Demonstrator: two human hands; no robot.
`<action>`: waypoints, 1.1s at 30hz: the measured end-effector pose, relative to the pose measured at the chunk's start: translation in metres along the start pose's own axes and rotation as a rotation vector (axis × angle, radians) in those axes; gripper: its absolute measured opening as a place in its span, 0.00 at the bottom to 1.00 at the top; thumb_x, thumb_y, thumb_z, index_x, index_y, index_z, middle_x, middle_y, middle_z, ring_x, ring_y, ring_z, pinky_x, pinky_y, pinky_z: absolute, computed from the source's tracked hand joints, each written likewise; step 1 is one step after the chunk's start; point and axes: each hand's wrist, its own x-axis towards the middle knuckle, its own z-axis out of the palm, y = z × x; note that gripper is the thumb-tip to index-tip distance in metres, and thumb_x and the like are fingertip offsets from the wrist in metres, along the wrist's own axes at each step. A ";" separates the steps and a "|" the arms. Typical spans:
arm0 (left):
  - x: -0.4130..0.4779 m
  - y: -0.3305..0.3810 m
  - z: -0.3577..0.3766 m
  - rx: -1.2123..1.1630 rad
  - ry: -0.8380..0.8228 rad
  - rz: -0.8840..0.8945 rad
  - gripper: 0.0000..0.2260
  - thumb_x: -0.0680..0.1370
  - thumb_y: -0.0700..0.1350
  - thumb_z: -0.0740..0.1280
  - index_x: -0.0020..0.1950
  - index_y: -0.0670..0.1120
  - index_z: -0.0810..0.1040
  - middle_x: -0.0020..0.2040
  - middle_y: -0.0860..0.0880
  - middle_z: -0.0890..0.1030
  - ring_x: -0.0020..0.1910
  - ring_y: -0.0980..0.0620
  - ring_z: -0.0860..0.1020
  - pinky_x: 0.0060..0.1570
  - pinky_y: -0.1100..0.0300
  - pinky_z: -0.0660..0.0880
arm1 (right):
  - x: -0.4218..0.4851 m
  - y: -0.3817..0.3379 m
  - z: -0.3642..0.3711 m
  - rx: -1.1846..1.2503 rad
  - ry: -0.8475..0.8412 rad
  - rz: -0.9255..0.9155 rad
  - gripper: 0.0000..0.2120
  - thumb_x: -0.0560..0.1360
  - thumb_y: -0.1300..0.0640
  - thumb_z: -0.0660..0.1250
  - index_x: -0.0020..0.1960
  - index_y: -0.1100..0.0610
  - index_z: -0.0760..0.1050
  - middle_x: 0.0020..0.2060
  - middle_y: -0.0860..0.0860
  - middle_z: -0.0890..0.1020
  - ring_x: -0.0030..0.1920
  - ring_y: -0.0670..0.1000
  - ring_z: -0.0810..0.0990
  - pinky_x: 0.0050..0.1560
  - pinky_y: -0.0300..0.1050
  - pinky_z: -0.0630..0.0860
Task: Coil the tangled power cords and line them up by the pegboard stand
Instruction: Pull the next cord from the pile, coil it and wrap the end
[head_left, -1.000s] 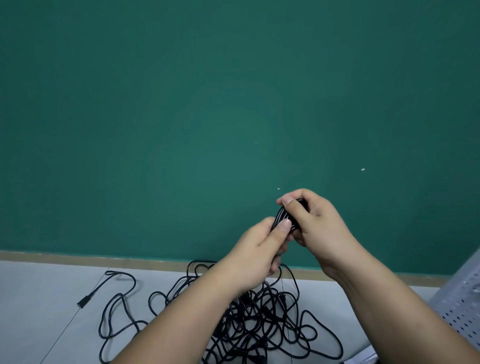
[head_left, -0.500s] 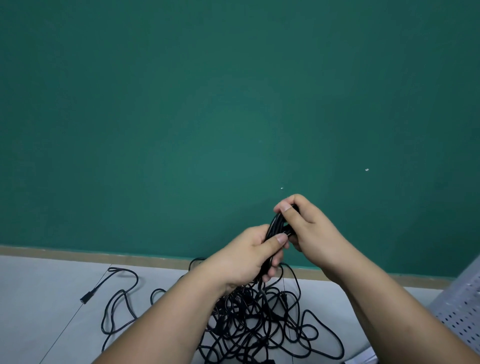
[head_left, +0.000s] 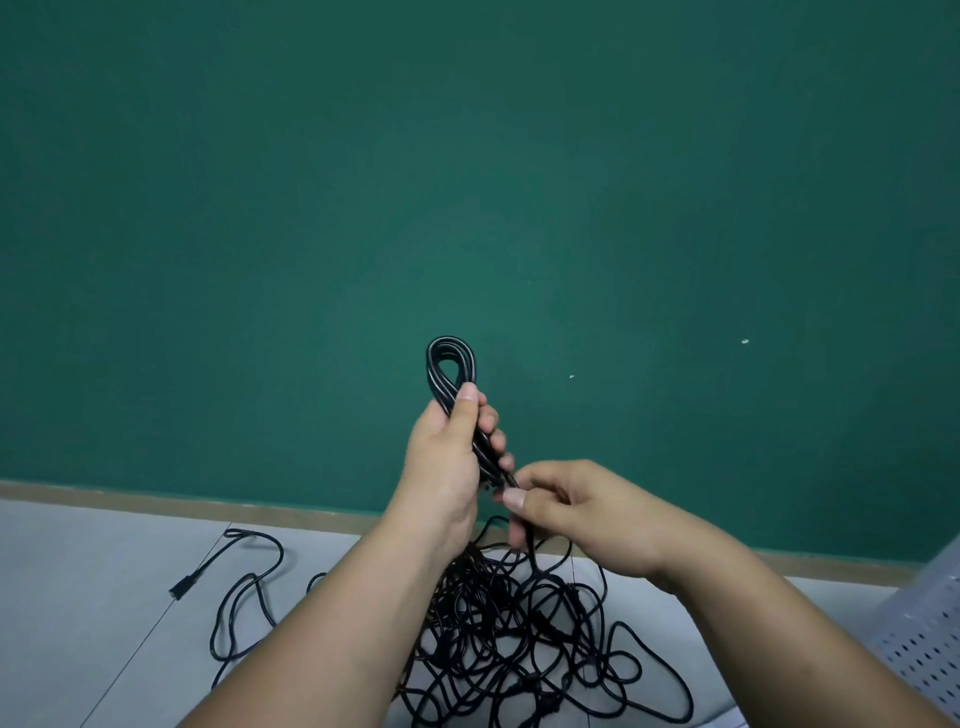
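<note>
Left hand: grip closed round coil, held up; loop stands above the thumb.
Right hand: thumb and fingers pinch a strand just below the left grip.
Tangle: on the grey surface, near, beneath both hands.
Stand: near right edge.

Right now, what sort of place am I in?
Likely a workshop or storeroom, though I can't be sure: a grey tiled floor, a perforated pegboard stand, and a tangle of black cords.
</note>
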 end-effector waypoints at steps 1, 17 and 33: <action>0.001 0.000 0.000 0.007 0.030 0.030 0.09 0.88 0.49 0.61 0.53 0.45 0.72 0.35 0.52 0.72 0.30 0.53 0.70 0.29 0.57 0.71 | 0.000 -0.003 0.000 0.022 -0.015 0.001 0.15 0.86 0.50 0.65 0.57 0.62 0.79 0.42 0.53 0.87 0.42 0.50 0.83 0.53 0.49 0.80; 0.014 0.002 -0.019 1.004 -0.097 0.512 0.07 0.86 0.56 0.61 0.55 0.53 0.74 0.39 0.52 0.79 0.39 0.51 0.79 0.42 0.48 0.77 | -0.017 -0.028 -0.016 -0.698 0.330 -0.196 0.06 0.83 0.49 0.67 0.55 0.45 0.82 0.45 0.41 0.81 0.46 0.43 0.79 0.53 0.47 0.78; -0.022 -0.006 0.004 0.413 -0.707 -0.247 0.17 0.85 0.59 0.61 0.58 0.44 0.74 0.39 0.51 0.66 0.32 0.55 0.66 0.28 0.63 0.68 | -0.023 -0.015 -0.051 -0.321 0.631 -0.180 0.18 0.68 0.52 0.83 0.44 0.49 0.73 0.39 0.45 0.76 0.34 0.43 0.71 0.37 0.32 0.69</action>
